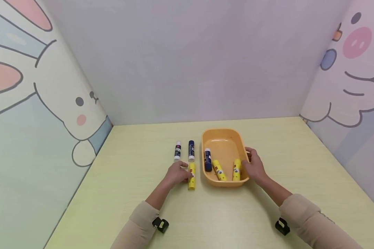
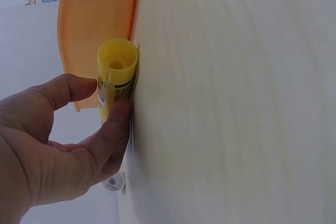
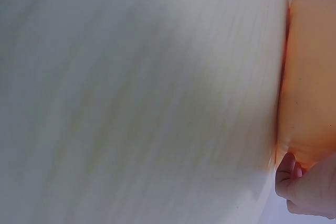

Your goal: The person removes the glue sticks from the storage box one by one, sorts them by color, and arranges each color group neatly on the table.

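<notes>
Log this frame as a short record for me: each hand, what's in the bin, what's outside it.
Left hand: pinches a yellow tube left of the bin
Right hand: holds the right side of the orange bin
In bin: navy tube with a white far end; two more yellow tubes
Outside bin: the pinched tube; white-ended tube; navy-topped tube
Tube count: six

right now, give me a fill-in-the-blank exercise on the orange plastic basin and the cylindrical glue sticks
1. The left hand grips a cylindrical plastic glue stick coloured ____.
2. In the rounded orange plastic basin, held by the right hand, the number of glue sticks is ____.
3. The basin's navy-and-white glue stick lies along the side nearer the ____ hand.

Missing words: yellow; three; left.
</notes>
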`<state>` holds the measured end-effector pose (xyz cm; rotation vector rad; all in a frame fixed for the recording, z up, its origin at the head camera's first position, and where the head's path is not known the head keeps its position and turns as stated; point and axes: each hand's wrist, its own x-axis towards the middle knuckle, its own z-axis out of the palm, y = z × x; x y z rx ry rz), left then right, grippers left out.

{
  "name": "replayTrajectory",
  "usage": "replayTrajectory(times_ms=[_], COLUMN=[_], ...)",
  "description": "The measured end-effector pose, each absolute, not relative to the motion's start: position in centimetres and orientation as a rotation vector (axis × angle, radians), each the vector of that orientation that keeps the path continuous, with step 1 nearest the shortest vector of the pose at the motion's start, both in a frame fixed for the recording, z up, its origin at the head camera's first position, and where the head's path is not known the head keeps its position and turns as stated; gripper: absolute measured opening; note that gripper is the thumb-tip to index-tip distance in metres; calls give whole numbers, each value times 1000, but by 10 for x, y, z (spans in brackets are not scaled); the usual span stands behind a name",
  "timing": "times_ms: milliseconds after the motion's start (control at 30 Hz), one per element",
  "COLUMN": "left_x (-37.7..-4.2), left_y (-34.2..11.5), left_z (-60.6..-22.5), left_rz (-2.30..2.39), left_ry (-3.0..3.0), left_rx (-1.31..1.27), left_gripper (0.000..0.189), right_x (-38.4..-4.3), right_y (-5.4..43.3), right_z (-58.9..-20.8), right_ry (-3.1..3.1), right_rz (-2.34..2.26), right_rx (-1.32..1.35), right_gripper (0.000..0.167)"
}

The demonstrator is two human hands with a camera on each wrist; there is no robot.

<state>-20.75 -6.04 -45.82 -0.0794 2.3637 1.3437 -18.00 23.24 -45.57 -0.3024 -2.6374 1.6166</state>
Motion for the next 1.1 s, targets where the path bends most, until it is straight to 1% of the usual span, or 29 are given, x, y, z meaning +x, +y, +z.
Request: replayTrajectory(times_ms=[767,1100], left_x=[-206,-207], left_y=[-60,-56], left_z=[-458,-443], left_rz=[1364,1399], left_ry=[2362,2361], left_rx=[-58,-48], left_gripper=[53,49], right_x=[-181,-180], right_y=[231,232], right_z=[-454,-453], right_ry=[-2659,-2651], right_rz=[1614,1618], right_rx=[-310,-292], right_gripper=[57,56])
